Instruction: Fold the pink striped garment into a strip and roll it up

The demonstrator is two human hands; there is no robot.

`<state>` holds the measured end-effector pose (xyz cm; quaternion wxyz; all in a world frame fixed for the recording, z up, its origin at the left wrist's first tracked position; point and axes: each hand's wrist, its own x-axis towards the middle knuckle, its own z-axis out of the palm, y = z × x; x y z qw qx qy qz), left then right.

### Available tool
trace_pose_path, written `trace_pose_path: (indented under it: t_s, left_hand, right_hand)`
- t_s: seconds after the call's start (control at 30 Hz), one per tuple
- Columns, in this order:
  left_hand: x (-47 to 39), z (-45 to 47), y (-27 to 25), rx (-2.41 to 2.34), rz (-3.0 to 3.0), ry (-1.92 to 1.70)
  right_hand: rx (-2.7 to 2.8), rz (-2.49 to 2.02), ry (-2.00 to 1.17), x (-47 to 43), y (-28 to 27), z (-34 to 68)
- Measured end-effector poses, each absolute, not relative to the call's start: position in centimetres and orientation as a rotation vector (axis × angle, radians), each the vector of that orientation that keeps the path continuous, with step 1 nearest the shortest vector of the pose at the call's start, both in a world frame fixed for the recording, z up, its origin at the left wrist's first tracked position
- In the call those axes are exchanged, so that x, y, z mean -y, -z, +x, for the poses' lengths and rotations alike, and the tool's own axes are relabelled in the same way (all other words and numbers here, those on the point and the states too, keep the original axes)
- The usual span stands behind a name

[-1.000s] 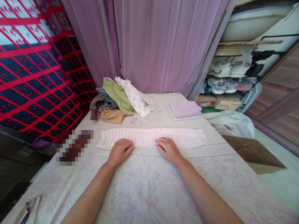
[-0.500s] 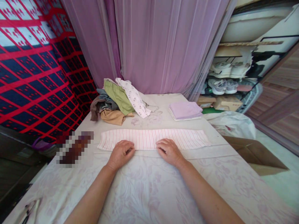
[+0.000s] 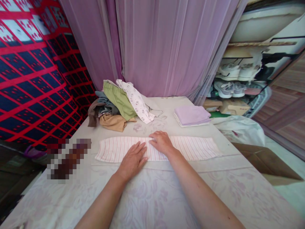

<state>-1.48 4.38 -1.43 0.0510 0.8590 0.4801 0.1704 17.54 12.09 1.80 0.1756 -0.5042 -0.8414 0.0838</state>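
Note:
A white cloth garment with pink stripes (image 3: 190, 148) lies flat in a long folded strip across the bed or table top; its exact kind cannot be made out. My left hand (image 3: 134, 158) rests on its near edge, left of the middle, fingers stretched out flat. Close beside it, my right hand (image 3: 160, 142) lies on the strip's middle near the far edge, fingers extended and slightly bent. Neither hand grips the fabric.
Rumpled clothes, with green shorts (image 3: 119, 98) among them, are heaped at the back left. A folded lilac cloth (image 3: 193, 115) sits at the back right. An open cardboard box (image 3: 259, 162) stands beyond the right edge. Shoes (image 3: 230, 89) fill a rack.
Both hands have moved closer together on the striped cloth. My right hand has gone left and farther away, and my left hand has flattened, its fingers now stretched out. The view has shifted slightly.

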Motion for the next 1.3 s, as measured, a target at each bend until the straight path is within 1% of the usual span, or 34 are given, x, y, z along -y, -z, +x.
trace_pose_path:
  t_s: [0.27,0.4,0.57,0.83,1.07,1.3]
  left_hand:
    - [-4.0,-1.6,0.9,-1.446,2.534,-0.717]
    - [-3.9,-1.3,0.5,-1.441,2.499,-0.765]
    - [-3.8,-1.2,0.0,-1.459,2.458,-0.724]
    - [-3.8,-1.2,0.3,-1.471,2.471,-0.718]
    - [-3.8,-1.2,0.4,-1.48,2.442,-0.693]
    - [-3.8,-1.1,0.0,-1.501,2.365,-0.777]
  right_hand:
    - [2.347,-1.185,-0.365,-10.8,-1.0,18.0]
    - [2.331,-1.264,-0.406,-11.0,-1.4,17.7]
    - [2.31,-1.424,-0.359,-11.5,-1.3,17.1]
    - [2.26,-1.413,-0.197,-11.7,-0.4,16.2]
    - [2.232,-1.48,-0.139,-12.1,0.6,15.8]
    - [2.236,-1.453,-0.237,-11.8,-0.3,15.9]
